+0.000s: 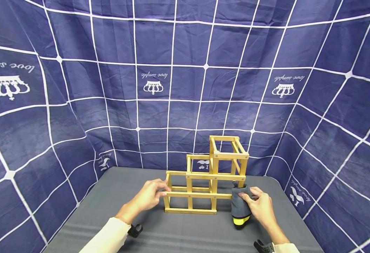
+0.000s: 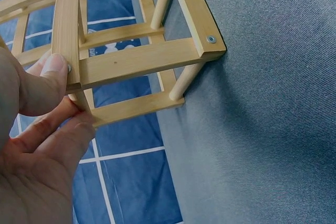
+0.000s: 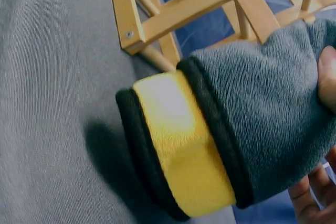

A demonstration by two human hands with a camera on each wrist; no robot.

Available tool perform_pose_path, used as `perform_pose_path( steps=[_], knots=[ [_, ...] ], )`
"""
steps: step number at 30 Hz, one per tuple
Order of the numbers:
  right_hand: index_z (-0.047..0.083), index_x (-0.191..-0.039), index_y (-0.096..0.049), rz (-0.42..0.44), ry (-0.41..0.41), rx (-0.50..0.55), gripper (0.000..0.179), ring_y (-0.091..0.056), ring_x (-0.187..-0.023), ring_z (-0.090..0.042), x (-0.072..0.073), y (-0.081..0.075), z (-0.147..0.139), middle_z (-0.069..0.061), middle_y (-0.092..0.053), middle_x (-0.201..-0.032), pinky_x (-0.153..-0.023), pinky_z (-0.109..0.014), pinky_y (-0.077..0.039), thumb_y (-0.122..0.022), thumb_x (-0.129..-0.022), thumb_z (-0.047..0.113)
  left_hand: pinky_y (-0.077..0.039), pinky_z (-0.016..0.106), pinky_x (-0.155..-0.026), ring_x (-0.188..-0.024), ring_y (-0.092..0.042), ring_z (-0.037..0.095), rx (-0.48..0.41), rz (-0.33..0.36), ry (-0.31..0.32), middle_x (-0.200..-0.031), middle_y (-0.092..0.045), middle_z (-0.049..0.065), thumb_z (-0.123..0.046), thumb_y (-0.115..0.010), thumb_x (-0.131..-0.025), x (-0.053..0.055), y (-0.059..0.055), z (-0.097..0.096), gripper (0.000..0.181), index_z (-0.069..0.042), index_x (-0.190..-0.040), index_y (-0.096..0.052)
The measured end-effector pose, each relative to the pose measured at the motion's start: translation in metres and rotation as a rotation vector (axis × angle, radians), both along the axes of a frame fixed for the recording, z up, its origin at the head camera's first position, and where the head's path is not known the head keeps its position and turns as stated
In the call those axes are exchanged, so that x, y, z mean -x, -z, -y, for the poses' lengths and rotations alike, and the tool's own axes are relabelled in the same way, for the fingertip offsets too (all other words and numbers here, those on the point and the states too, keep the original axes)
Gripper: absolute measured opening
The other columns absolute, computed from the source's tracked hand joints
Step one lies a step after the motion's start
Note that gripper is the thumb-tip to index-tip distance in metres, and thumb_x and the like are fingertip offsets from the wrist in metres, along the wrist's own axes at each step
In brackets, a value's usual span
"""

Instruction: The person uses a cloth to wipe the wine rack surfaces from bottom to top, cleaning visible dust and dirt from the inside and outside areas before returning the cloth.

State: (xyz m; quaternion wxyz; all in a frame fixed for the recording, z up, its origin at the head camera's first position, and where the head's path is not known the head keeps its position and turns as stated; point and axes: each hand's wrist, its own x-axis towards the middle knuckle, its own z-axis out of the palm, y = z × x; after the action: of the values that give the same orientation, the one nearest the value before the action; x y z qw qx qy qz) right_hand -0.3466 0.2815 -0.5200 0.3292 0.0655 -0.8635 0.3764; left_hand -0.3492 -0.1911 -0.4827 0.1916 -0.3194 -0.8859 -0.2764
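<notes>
A stepped light-wood rack [image 1: 201,193] stands on the grey surface, tallest at its right end. At its left end, my left hand [image 1: 153,193] pinches the front corner. In the left wrist view the thumb [image 2: 52,72] presses the slat's face, with fingers behind. My right hand [image 1: 261,207] grips a folded cleaning cloth [image 1: 240,203] against the rack's right side, thumb in front. The cloth is plush grey with dark trim, and a yellow band [image 3: 178,135] shows at its lower end. It hides the rack's lower right part in the head view.
A grey cloth-covered tabletop [image 1: 109,196] lies under the rack. Blue fabric [image 1: 185,84] with white grid lines hangs behind and along both sides, close to the rack's back. Dark straps [image 1: 135,231] are on both wrists.
</notes>
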Motion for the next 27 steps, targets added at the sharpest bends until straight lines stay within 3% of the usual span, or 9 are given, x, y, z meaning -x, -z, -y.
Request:
perform_pose_path(
  steps=[6, 14, 21, 27],
  knots=[
    [0.018, -0.097, -0.092, -0.088, 0.018, 0.012, 0.018, -0.064, -0.076, 0.011, -0.003, -0.004, 0.006, 0.002, -0.085, -0.094, -0.067, -0.011, -0.05, -0.104, -0.085, 0.014, -0.066, 0.061, -0.113, -0.13, -0.082, 0.043, 0.018, -0.001, -0.008, -0.117, -0.086, 0.01, 0.008, -0.083, -0.097, 0.001, 0.002, 0.001, 0.025, -0.015, -0.108, -0.088],
    [0.012, -0.103, -0.093, -0.153, 0.007, 0.169, 0.016, -0.059, -0.074, 0.007, 0.002, -0.025, 0.015, -0.007, -0.084, -0.097, -0.066, -0.009, -0.045, -0.099, -0.09, 0.006, -0.068, 0.059, -0.109, -0.128, -0.083, 0.043, 0.019, -0.02, -0.007, -0.115, -0.085, 0.013, 0.009, -0.084, -0.096, 0.0, -0.002, -0.001, 0.024, -0.011, -0.106, -0.088],
    [0.009, -0.106, -0.093, -0.197, 0.062, 0.258, 0.019, -0.059, -0.077, 0.005, -0.005, -0.022, 0.017, 0.012, -0.08, -0.097, -0.069, -0.01, -0.045, -0.101, -0.089, 0.005, -0.068, 0.059, -0.108, -0.128, -0.083, 0.042, 0.015, -0.023, -0.016, -0.113, -0.085, 0.01, 0.009, -0.084, -0.096, 0.0, 0.001, -0.001, 0.025, -0.014, -0.106, -0.088],
    [0.005, -0.109, -0.093, -0.361, 0.159, 0.352, 0.025, -0.059, -0.079, 0.007, -0.019, -0.015, 0.03, 0.017, -0.077, -0.1, -0.071, -0.009, -0.045, -0.102, -0.086, 0.0, -0.07, 0.055, -0.104, -0.129, -0.083, 0.042, 0.01, -0.01, -0.024, -0.114, -0.084, 0.011, 0.008, -0.084, -0.098, 0.0, 0.002, 0.0, 0.022, -0.012, -0.107, -0.088]
  ],
)
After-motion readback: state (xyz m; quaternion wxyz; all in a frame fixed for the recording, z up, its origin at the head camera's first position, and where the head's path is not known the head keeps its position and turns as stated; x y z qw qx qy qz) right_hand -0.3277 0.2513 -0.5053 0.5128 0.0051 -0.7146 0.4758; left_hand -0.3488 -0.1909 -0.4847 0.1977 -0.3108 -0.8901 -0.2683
